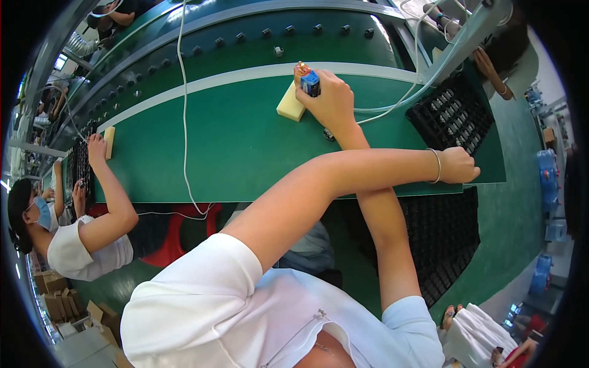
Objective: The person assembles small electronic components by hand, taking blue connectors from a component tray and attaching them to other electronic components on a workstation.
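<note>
A small blue and orange object (308, 80) is clamped in the closed fingers of the right hand (331, 98), just above a yellow sponge block (290, 105) lying on the green work surface (233, 141). The left hand (459, 165), crossed over the right forearm, is curled into a loose fist beside a black tray (451, 116); whether anything is held in it cannot be told.

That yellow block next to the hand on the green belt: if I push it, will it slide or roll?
The yellow block looks like foam, so it is probably light and squashy. Its flat faces suggest it would slide on the green belt, not roll.
</note>
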A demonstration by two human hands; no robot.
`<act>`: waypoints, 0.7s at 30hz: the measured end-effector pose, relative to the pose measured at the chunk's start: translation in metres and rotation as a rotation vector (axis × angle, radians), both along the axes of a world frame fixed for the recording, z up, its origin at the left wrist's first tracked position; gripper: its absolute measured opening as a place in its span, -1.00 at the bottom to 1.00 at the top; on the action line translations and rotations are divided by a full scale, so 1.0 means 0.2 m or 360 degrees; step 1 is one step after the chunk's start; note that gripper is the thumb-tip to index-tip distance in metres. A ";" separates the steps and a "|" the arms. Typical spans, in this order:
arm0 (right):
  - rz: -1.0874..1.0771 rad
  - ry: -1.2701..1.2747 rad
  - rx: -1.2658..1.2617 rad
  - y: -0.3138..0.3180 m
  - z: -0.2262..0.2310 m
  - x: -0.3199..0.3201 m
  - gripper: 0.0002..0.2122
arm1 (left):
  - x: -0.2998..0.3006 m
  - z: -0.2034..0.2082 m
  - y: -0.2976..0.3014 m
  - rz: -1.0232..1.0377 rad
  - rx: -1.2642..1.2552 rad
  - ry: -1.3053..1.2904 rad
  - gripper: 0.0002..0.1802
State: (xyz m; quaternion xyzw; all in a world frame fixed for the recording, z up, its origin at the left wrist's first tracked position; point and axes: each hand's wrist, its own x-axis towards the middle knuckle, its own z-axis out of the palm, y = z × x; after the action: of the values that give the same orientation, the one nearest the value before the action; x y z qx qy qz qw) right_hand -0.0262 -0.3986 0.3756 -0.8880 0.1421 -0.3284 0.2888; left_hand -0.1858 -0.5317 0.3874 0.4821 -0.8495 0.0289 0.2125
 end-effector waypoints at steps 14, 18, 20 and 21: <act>0.0040 -0.0033 0.0025 0.07 0.02 0.02 -0.66 | 0.46 0.57 0.84 0.0285 -0.0183 0.1178 -0.66; 0.0106 -0.0804 -0.0071 -0.24 -0.33 0.04 -0.66 | 0.80 0.55 1.04 0.0534 -0.0580 0.1766 -0.73; 0.0136 -0.0163 0.0165 0.07 0.01 0.04 -0.65 | 1.16 0.38 1.31 0.0815 -0.0803 0.1913 -0.74; 0.0142 -0.0147 0.0153 0.06 0.02 0.05 -0.66 | 1.26 0.32 1.36 0.0854 -0.0807 0.2064 -0.76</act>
State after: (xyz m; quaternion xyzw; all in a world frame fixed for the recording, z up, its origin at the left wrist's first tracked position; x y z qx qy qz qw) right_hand -0.0152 -0.3871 0.3794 -0.8624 0.1047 -0.3487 0.3517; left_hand 0.0663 -0.2591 0.4513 0.5292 -0.3742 -0.0153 0.7614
